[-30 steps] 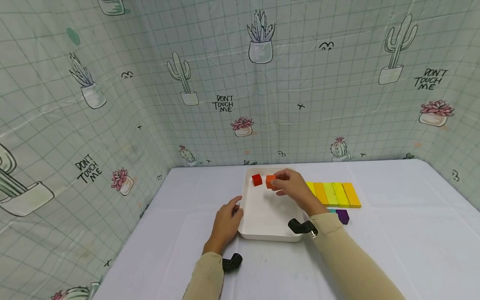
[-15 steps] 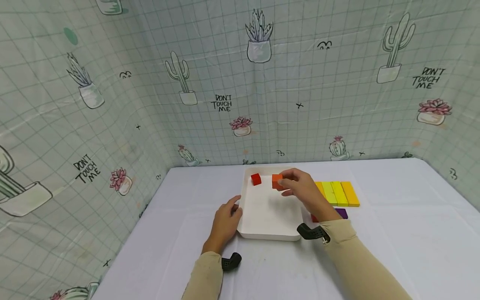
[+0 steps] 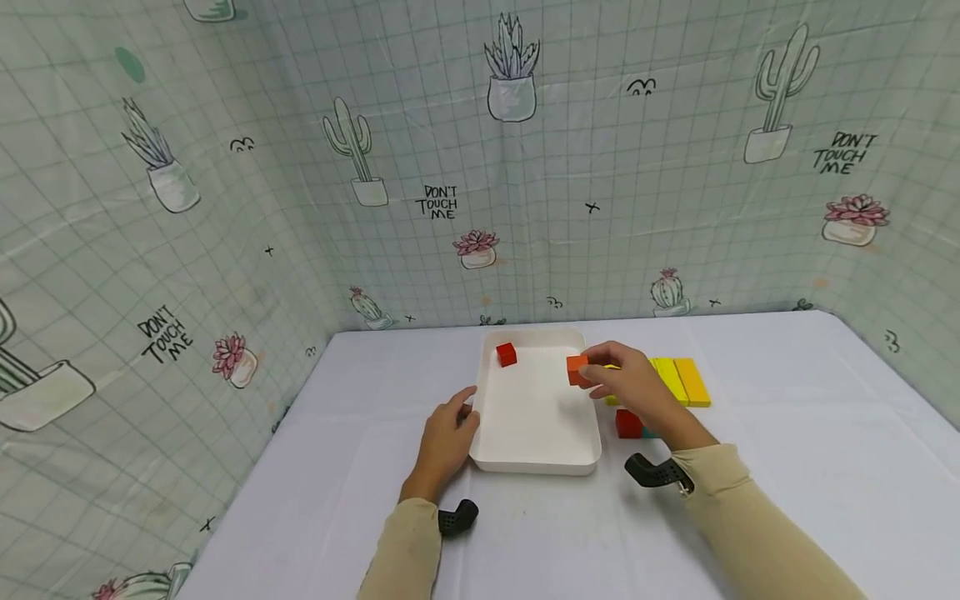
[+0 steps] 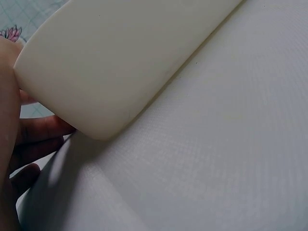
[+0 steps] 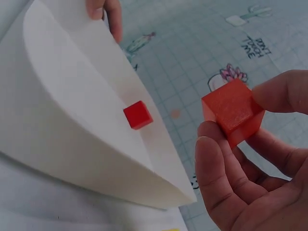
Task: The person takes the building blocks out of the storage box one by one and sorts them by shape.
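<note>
An orange cube [image 3: 575, 371] is pinched between the thumb and fingers of my right hand [image 3: 633, 387], raised over the right side of a white tray [image 3: 536, 468]. In the right wrist view the orange cube [image 5: 233, 110] shows its faces plainly, with fingertips on opposite sides. A red cube [image 3: 506, 354] lies inside the tray near its far left corner. At the tray's left wall, my left hand [image 3: 444, 442] holds the rim, its thumb over the edge and fingers outside, as the left wrist view shows fingers [image 4: 45, 127] beside the wall.
Right of the tray lies a row of yellow blocks [image 3: 690, 382], partly behind my right hand. Nearer me sits another red cube [image 3: 628, 423] beside a partly hidden teal block [image 3: 649, 432]. A cactus-print cloth [image 3: 420, 275] hangs behind the white-covered table [image 3: 375, 400].
My right hand has moved right with the orange cube, from beside the red cube in the tray to the tray's right side. The left hand has stayed at the rim.
</note>
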Tool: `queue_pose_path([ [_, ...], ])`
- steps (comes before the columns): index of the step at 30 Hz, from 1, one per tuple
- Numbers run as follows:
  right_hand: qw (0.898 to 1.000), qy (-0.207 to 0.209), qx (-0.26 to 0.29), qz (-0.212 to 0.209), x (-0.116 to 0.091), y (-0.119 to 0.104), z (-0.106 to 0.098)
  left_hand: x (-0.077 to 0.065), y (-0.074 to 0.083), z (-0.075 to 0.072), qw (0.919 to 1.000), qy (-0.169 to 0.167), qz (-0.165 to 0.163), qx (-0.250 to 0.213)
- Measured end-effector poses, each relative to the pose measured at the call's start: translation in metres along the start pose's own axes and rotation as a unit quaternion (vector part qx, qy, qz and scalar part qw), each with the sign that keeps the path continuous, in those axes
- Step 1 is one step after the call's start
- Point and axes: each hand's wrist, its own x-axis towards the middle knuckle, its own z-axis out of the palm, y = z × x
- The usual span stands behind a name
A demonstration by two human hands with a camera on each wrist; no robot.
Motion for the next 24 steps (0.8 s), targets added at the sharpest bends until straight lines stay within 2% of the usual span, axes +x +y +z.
queue_pose_path([
  [8, 1.000, -0.012, 0.020, 0.020, -0.010, 0.011, -0.019, -0.001, 0.000, 0.001, 1.0000, 0.001, -0.008, 0.002],
  [19, 0.999, -0.004, 0.038, -0.012, -0.024, 0.023, -0.037, 0.000, -0.002, 0.001, 0.9999, 0.000, -0.010, 0.002],
  [24, 0.999, 0.002, 0.026, -0.019, -0.027, 0.023, -0.051, 0.001, -0.002, 0.001, 1.0000, 0.001, -0.006, -0.001],
])
